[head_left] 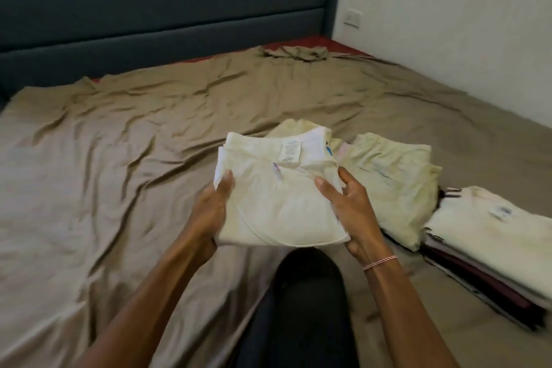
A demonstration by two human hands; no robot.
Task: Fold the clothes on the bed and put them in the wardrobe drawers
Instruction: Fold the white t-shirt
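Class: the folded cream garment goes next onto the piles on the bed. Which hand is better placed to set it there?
Probably the right. The right hand grips the edge of the garment nearest the folded piles; the left hand holds the far edge, with only sheet beside it.

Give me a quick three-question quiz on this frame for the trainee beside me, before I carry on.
1. True or false: only the left hand holds the folded cream garment, while the right hand hangs free.
2. Where does the stack of folded clothes lie? A) against the headboard B) on the bed, to the person's right C) on the person's lap
3. Fill in: the red-and-white bracelet sits on the ___ wrist.
Key: 1 false, both hands grip it. 2 B. 3 right.
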